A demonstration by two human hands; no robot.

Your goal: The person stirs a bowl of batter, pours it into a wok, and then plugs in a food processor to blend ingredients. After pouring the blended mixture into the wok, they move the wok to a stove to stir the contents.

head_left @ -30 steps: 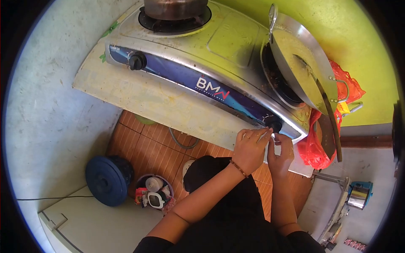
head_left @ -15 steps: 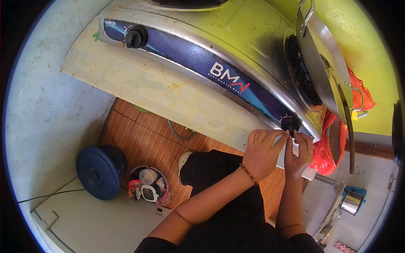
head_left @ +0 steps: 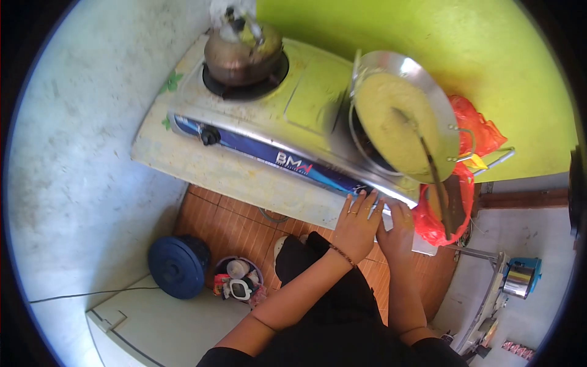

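Observation:
My left hand (head_left: 356, 226), with a ring and a beaded bracelet, reaches to the front panel of a two-burner gas stove (head_left: 312, 116). Its fingers are stretched out, with the tips at the dark right-hand knob (head_left: 365, 191), which they partly cover. Close beside it, my right hand (head_left: 398, 235) has its fingers extended against the stove's front edge, thumb toward the left hand. Neither hand visibly holds anything. Over the right burner, a wide metal wok (head_left: 449, 110) contains a thick yellowish mixture (head_left: 391, 104). A long-handled dark utensil (head_left: 428, 153) rests in it, its handle jutting over the rim.
A metal kettle (head_left: 241, 58) stands on the left burner, behind the left knob (head_left: 210, 135). A red plastic bag (head_left: 474, 125) lies right of the wok. Below are a lidded blue bucket (head_left: 177, 267), a small tub of items (head_left: 259, 272) and a white surface (head_left: 183, 324).
The view has lifted and shifted, bringing the kettle and the wok's contents into sight. My fingers, bunched around the right knob before, are now straighter and lie along the panel.

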